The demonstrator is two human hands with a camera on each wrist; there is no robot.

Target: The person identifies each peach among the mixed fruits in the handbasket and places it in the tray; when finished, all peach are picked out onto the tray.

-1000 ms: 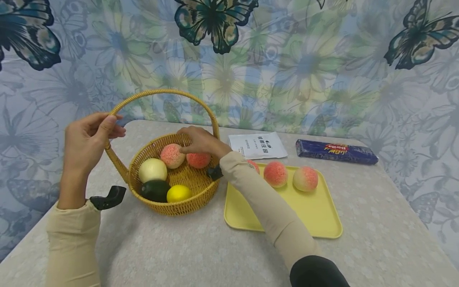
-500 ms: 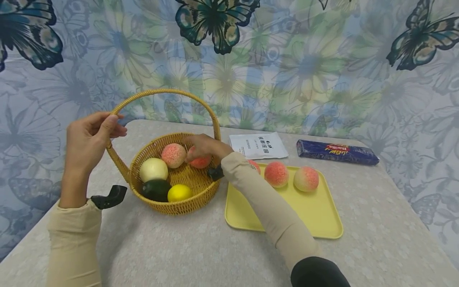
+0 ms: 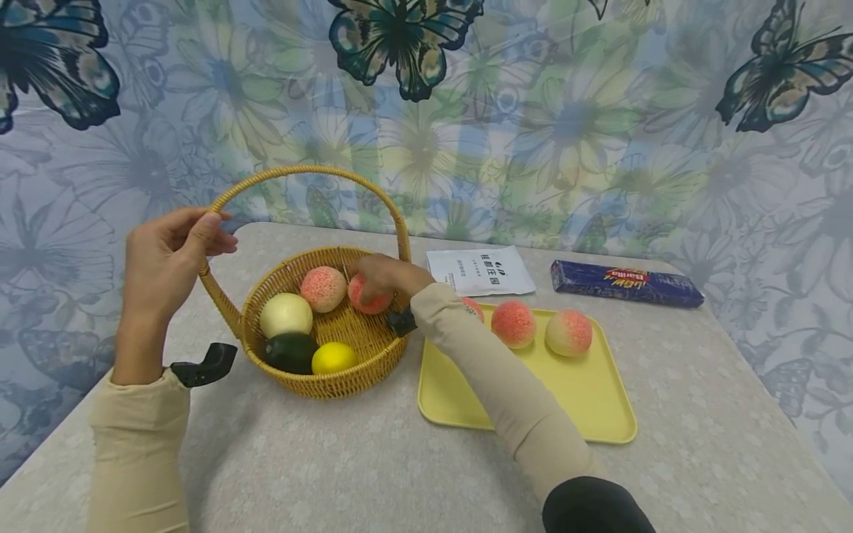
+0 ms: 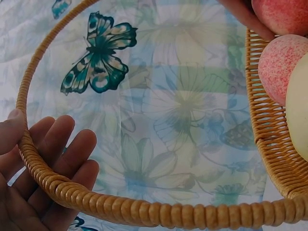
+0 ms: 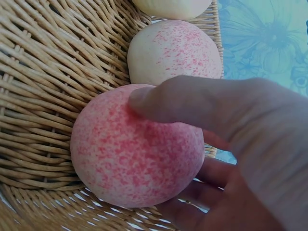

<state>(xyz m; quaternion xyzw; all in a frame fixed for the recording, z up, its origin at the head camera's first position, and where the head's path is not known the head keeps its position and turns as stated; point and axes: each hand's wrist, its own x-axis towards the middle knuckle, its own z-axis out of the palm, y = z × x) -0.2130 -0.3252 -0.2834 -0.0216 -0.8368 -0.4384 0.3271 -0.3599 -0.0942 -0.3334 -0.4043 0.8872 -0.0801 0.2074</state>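
- holding the basket handle [image 3: 220, 203] on the left, your left hand [image 3: 163, 259] wraps it with thumb over and fingers behind; in the left wrist view the fingers [image 4: 57, 159] curl against the woven arch.
- sitting inside the wicker basket [image 3: 320, 381] from left to right: a pale round fruit [image 3: 285, 314], a dark green one [image 3: 289, 352], a yellow one [image 3: 333, 357], and a speckled peach [image 3: 323, 289].
- gripping the pink peach [image 3: 369, 297] at the basket's far right wall, your right hand [image 3: 386, 274] is closed round it, thumb on top and fingers under it from the right.
- that peach is round with no long axis, red-flecked, touching the weave [image 5: 43, 86] and its paler neighbour [image 5: 173, 50].
- the right hand is on it; the yellow tray [image 3: 600, 414] lies just right of the basket, with more peaches [image 3: 513, 323].
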